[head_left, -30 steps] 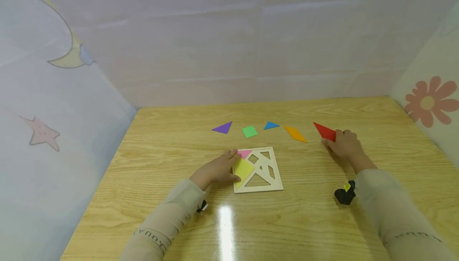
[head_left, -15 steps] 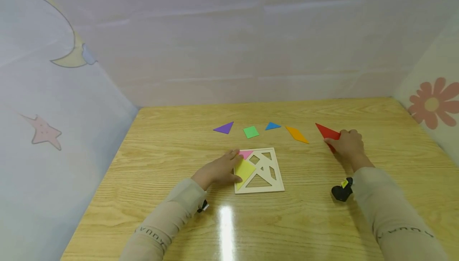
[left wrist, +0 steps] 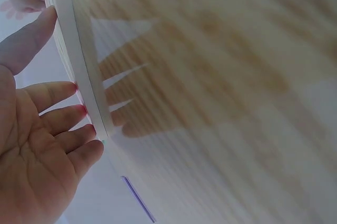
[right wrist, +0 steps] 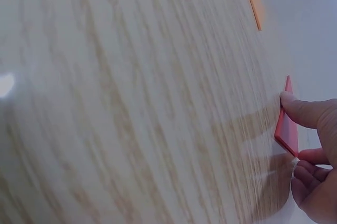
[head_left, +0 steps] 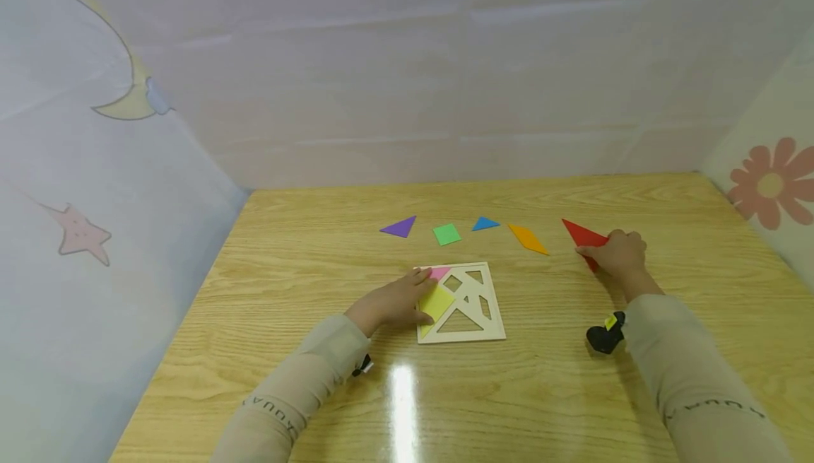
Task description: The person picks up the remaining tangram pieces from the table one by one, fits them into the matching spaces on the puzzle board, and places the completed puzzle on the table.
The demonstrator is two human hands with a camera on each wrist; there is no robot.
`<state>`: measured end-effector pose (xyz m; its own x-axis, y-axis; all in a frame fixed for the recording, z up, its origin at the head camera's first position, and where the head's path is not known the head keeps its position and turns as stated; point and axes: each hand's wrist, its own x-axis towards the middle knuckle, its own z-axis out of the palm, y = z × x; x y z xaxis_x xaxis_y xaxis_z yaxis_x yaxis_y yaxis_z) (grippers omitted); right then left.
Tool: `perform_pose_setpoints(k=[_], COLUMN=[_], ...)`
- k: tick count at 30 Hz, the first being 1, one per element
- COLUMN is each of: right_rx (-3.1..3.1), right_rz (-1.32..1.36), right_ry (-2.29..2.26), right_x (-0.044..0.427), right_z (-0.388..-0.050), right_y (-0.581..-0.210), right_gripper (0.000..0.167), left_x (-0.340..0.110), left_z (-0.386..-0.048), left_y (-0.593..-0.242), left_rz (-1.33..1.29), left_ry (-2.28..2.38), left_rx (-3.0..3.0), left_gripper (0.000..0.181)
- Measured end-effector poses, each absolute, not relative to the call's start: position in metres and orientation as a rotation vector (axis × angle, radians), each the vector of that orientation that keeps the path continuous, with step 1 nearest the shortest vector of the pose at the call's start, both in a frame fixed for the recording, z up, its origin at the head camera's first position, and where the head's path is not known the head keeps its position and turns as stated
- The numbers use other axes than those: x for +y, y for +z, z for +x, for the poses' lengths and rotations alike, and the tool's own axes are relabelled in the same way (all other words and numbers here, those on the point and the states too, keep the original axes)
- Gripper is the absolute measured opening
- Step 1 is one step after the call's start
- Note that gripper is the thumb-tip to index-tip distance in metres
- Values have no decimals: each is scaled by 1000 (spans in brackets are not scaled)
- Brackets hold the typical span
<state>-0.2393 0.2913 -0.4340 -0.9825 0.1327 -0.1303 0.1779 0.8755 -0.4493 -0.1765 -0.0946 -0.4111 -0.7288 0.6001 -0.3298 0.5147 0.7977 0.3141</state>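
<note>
In the head view my right hand [head_left: 623, 254] pinches a red triangle tangram piece [head_left: 586, 237] on the right of the table. The right wrist view shows thumb and fingers on the edges of that red triangle [right wrist: 287, 132], close to the wood. My left hand [head_left: 394, 300] rests with extended fingers over the left side of a pale wooden tangram board [head_left: 494, 327]. Partly under those fingers, a yellow triangle [head_left: 437, 300] and a pink triangle [head_left: 440, 273] lie in the board. Its other cut-outs show bare wood. From the left wrist, straight fingers [left wrist: 60, 118] touch the board's edge.
Behind the board, a purple triangle [head_left: 400, 227], a green square [head_left: 447, 234], a blue triangle [head_left: 486, 224] and an orange parallelogram [head_left: 528, 239] lie in a loose row on the wooden table [head_left: 305, 392]. Cloth-covered walls [head_left: 407, 95] stand at the back and sides.
My right hand has slid slightly right along the red triangle, so more of the piece shows. The left hand stays on the board; the whole view has shifted a little.
</note>
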Motion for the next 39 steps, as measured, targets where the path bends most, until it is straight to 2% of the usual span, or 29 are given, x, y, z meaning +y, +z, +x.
perform_pose_setpoints(k=[16, 24, 33, 39], right_rx=[2879, 2798, 2859, 2804], right_rz=[353, 431, 403, 418], right_ry=[-1025, -1098, -1168, -1250], right_x=[289, 288, 293, 299], right_z=[-239, -235, -233, -232], right_y=[-433, -427, -426, -429], right_gripper=[74, 77, 59, 53], left_x=[-92, -90, -86, -86], left_z=[-177, -177, -182, -182], left_y=[-413, -410, -411, -412], left_rz=[842, 858, 850, 841], left_ry=[299, 324, 339, 331], left_rx=[2548, 2536, 2541, 2541], left_gripper=[72, 71, 72, 73])
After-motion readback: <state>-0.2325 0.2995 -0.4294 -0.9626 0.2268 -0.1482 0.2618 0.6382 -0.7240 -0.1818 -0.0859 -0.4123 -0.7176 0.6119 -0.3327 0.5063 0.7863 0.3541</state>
